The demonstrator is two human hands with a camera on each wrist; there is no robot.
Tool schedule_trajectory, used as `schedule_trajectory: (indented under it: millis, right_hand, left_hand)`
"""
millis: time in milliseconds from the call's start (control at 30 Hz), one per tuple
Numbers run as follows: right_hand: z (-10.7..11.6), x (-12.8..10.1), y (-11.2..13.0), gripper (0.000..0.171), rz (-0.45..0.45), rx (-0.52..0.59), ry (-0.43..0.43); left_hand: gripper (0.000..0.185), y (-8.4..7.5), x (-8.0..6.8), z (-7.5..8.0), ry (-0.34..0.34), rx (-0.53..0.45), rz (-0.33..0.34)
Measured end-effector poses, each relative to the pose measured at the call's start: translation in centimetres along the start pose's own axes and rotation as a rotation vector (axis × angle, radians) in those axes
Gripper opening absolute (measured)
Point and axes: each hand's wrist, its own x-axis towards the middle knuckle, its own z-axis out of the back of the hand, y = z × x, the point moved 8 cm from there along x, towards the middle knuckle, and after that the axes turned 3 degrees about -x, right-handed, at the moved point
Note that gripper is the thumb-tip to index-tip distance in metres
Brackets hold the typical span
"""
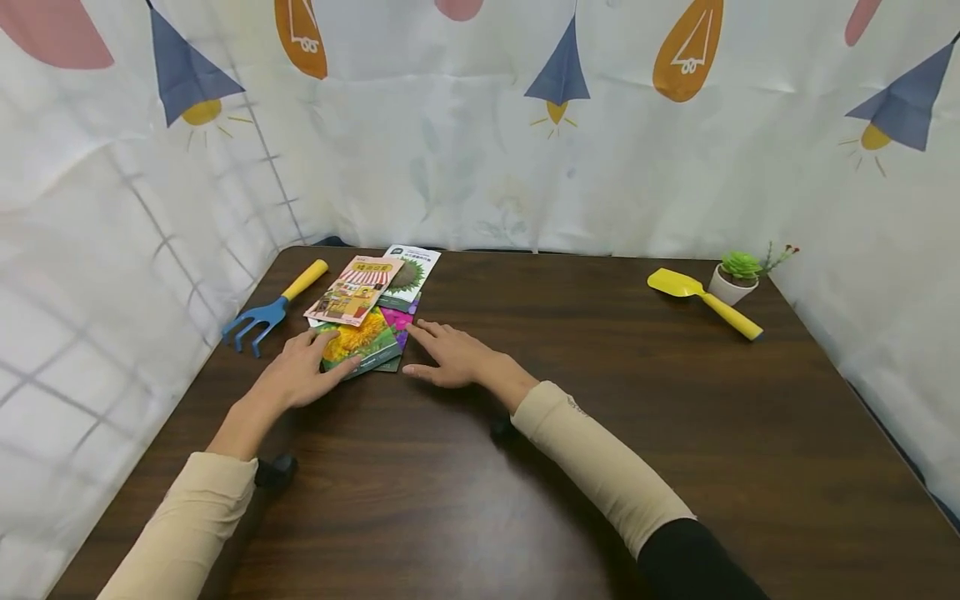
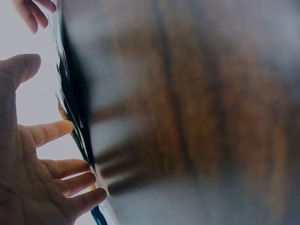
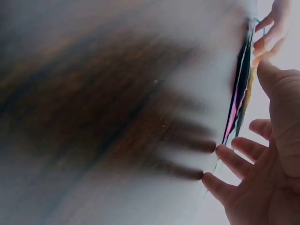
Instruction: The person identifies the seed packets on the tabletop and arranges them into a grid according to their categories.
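Beige sleeves reach over the dark wood desk [image 1: 525, 517]. The left hand [image 1: 300, 375] and right hand [image 1: 450, 357] rest flat, fingers straight, on the seed packets [image 1: 367, 308]. Farther out lie a blue rake [image 1: 272, 310], a yellow trowel [image 1: 701, 300] and a potted succulent [image 1: 738, 275], under a printed curtain [image 1: 465, 150].

We see a blue hand rake [image 1: 260, 320] with a yellow handle lying just left of and beyond the left hand [image 1: 300, 375], tines toward us. Well off to the right of the right hand [image 1: 453, 358], near the far corner, a yellow trowel [image 1: 703, 301] lies with its blade just beside a small white pot [image 1: 726, 288] holding a green succulent. Both rest on the dark wooden table [image 1: 562, 483]. Beyond and to either side of both hands, we find a white curtain [image 1: 480, 167] printed with bulbs and blue cones.
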Motion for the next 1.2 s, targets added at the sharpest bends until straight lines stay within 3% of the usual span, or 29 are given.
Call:
schedule_trajectory:
  millis: [467, 733, 1200]
  right_hand:
    - [0.8, 2.4, 0.6, 0.059, -0.017, -0.084, 0.028]
    - [0.0, 3.1, 0.2, 0.058, -0.067, -0.123, 0.115]
    - [0.2, 3.3, 0.3, 0.064, -0.082, -0.124, 0.124]
  left_hand:
    - [0.102, 0.5, 1.3, -0.2, 0.034, 0.020, 0.019]
    - [0.104, 1.2, 1.4, -0.1, 0.064, 0.011, 0.037]
    - [0.098, 2.1, 0.5, 0.6, 0.091, 0.001, 0.030]
